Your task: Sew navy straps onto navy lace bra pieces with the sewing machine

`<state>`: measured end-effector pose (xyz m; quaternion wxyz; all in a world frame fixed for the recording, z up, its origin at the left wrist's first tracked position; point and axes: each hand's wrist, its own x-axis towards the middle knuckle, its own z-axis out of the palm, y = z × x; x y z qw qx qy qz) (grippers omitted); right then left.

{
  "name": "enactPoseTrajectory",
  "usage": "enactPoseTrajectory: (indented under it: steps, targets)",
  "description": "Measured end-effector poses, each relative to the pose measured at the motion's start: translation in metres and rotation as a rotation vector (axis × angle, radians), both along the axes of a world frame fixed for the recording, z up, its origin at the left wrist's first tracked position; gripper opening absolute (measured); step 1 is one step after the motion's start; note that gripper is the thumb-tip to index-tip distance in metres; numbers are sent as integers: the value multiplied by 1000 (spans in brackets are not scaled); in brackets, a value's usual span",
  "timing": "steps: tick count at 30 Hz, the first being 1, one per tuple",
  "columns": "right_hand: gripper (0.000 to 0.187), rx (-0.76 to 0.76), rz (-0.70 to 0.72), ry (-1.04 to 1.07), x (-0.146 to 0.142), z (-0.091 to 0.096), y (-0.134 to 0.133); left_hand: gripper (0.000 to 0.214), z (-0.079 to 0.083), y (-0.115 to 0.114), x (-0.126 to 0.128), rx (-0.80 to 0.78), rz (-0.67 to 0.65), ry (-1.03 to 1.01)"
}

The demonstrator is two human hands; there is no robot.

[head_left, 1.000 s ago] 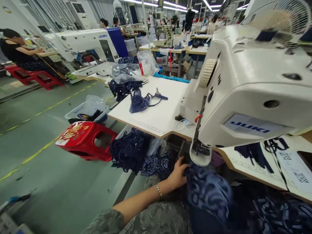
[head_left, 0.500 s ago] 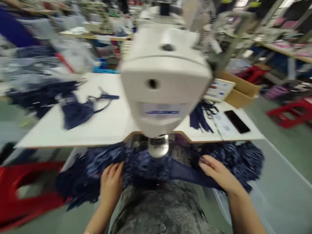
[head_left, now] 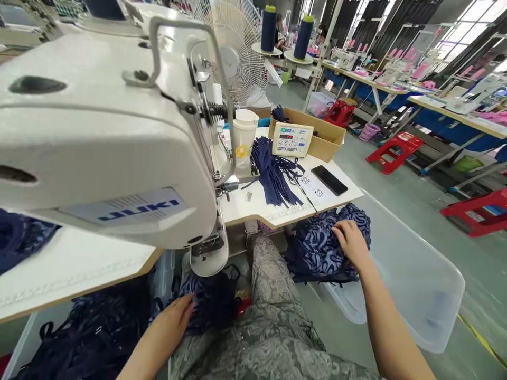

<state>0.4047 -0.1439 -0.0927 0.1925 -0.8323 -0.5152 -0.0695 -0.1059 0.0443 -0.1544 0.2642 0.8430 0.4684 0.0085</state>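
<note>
My left hand is low beside the sewing machine head, its fingers curled against a bunch of dark navy bras at my lap. Some of its fingertips are lost in the fabric. Out to the right, my right hand pinches the top of a heap of navy patterned bras. This heap lies at the table's front edge, partly over the near end of a clear plastic bin. Under the machine's needle area sits a rounded metal plate, just above the left bunch.
On the white table lie navy strips, a phone and a control panel. A lidded cup and a cardboard box stand behind. More navy garments fill a bin at lower left. Red stools stand on the floor.
The view has swung to the right. The navy fabric that stretched across between my hands is now in two separate heaps. My right hand has shifted onto the right-hand heap.
</note>
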Motion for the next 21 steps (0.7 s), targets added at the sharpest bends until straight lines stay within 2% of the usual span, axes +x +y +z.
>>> enactPoseTrajectory:
  steps: [2, 4, 6, 7, 9, 12, 13, 15, 17, 18, 19, 21]
  targets:
    - [35, -3, 99, -4, -4, 3, -6, 40, 17, -2, 24, -52, -116, -54]
    - [35, -125, 289, 25, -10, 4, -14, 42, 30, -8, 44, -122, -208, -77]
    - [25, -259, 424, 48, -17, 3, -23, 42, 42, -17, 60, -199, -255, -97]
    - [21, -291, 445, 52, -21, 4, -27, 42, 49, -21, 67, -243, -264, -111]
    - [22, -239, 393, 54, -29, 13, -33, 39, 63, -29, 81, -366, -288, -164]
    - [26, -65, 195, 98, -52, 50, -33, 38, 82, -43, 104, -631, -389, -306]
    - [27, -44, 187, 134, -65, 67, -30, 41, 86, -48, 113, -738, -427, -367]
    - [31, -60, 345, 218, -96, 98, -19, 56, 89, -57, 128, -982, -472, -536]
    - [29, -140, 559, 280, -131, 121, -3, 79, 87, -62, 139, -1160, -421, -744]
    - [27, -198, 690, 317, -146, 127, 7, 88, 85, -62, 141, -1169, -341, -830]
    - [26, -232, 772, 360, -160, 129, 16, 91, 84, -60, 142, -1090, -218, -871]
    - [23, -250, 867, 434, -178, 124, 33, 83, 83, -48, 136, -752, 78, -814]
